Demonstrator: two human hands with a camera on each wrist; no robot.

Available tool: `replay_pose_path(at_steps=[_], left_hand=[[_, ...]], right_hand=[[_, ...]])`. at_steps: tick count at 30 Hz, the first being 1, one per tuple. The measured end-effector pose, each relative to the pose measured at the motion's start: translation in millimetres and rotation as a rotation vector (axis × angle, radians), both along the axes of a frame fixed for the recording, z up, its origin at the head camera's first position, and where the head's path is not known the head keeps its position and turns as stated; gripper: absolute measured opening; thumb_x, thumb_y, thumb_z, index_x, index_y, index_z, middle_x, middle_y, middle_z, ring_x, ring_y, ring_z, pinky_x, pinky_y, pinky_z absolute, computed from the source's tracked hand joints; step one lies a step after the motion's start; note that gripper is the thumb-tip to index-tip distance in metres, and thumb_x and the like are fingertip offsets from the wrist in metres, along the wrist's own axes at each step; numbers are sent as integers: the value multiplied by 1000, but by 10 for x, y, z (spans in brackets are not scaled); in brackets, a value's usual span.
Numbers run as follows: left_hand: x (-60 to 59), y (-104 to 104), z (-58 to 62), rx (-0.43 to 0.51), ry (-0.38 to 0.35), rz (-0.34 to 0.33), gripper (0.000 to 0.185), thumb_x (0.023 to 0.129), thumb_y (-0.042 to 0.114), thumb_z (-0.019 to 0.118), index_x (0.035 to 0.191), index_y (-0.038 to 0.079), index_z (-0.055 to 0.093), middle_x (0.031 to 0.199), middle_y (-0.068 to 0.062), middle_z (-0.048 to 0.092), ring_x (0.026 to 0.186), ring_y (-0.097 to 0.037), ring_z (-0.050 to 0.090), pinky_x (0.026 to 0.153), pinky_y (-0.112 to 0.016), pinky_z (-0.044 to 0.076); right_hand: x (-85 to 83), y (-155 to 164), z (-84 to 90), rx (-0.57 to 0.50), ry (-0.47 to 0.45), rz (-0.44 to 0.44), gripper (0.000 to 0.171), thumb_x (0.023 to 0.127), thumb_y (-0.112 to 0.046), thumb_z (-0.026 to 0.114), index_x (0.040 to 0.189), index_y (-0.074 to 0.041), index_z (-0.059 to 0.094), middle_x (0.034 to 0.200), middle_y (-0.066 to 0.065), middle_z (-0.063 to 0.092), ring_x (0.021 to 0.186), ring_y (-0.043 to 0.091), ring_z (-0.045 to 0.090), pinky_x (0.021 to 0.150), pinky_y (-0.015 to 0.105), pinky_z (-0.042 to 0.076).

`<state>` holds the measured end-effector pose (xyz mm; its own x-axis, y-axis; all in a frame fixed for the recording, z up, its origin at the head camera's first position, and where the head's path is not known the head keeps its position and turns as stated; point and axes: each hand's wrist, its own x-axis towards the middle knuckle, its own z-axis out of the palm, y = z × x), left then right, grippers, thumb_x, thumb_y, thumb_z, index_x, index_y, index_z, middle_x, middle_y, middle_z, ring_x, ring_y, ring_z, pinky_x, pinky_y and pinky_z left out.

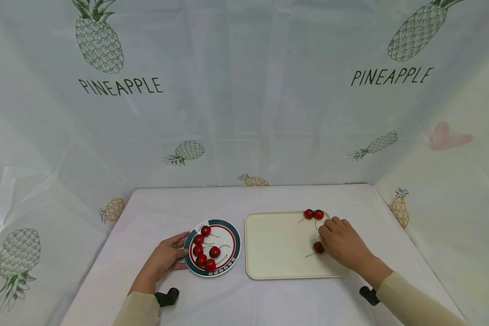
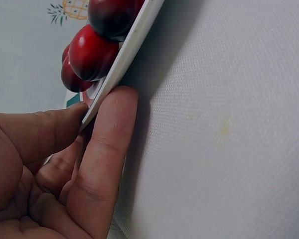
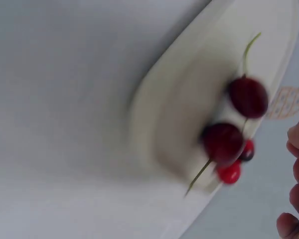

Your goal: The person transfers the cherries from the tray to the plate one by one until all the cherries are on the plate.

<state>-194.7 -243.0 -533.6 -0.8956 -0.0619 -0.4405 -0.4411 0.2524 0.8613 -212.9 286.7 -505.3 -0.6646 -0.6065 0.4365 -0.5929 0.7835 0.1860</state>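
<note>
A small, round, dark red cherry (image 1: 318, 247) lies on the cream tray (image 1: 277, 253), its thin stem pointing left. The right hand (image 1: 344, 244) touches it; I cannot tell if it grips. The left hand (image 1: 165, 257) pinches the round plate (image 1: 233, 258). "PINEAPPLE" (image 1: 120, 86) is on the curtain.

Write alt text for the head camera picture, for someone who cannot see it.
A person's right hand touches a cherry on a cream tray, while the left hand holds the rim of a small plate of cherries. Two more cherries lie at the tray's far edge.
</note>
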Motion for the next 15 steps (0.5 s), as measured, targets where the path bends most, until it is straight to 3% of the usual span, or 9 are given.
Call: replay_pose_path(at_steps=[8,15], left_hand=[[3,-10,-3,2,14,-4,62,101,-2,62,159,14,48,156,-28,50,87,-21,75,75,-41,67],[-4,-15,-10,10,13,-14,62,101,-2,62,159,14,48,156,-28,50,87,-20,74,75,-42,67]], right_hand=[[130,543,-15,15,-82,-128,28,78,-16,90,97,-7,71,91,5,65,87,26,55,71,41,44],[164,709,-122,30,-95,-143,33,77,-20,88,102,-6,72,95,7,66,90,27,56,73,43,47]])
